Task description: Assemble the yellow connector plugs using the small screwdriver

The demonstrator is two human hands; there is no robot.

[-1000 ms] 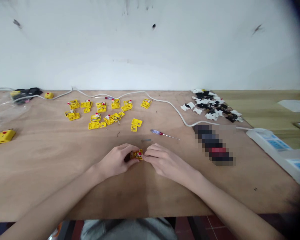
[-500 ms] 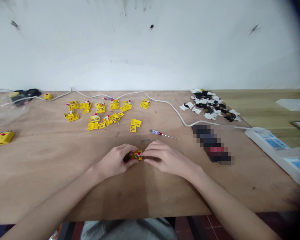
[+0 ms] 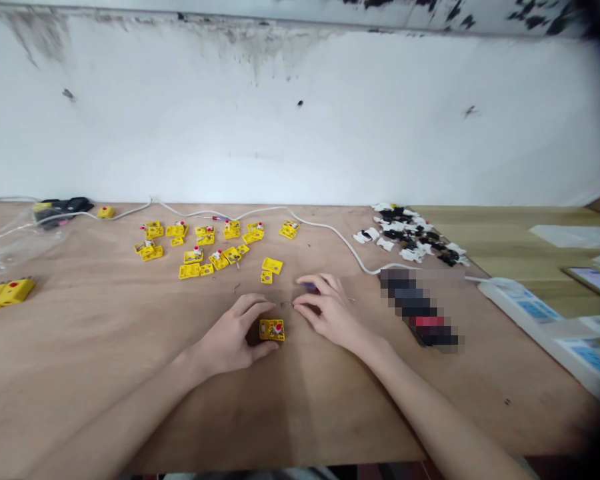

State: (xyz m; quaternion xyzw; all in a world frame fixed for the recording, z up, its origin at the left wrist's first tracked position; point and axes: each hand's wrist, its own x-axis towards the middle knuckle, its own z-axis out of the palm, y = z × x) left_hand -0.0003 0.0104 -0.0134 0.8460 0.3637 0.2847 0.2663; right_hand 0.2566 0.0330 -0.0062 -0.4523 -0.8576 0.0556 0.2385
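A yellow plastic housing half with a red button and small metal parts inside lies open side up on the table. Around its left side is my left hand, thumb below and fingers above, spread apart. Thumb and index finger of my right hand close on a thin metal piece with a curled end, lying beyond the housing. Under that hand's fingers a screwdriver is mostly hidden. Farther off are a yellow cover and a smaller yellow piece.
Several opened yellow housings with red buttons spread over the back left. White and black parts are heaped at the back right. A white cable runs to a power strip. Assembled yellow units sit at far left.
My right hand has left the housing and moved forward to the thin metal piece. My left fingers have spread wider around the housing. The view has tilted up.
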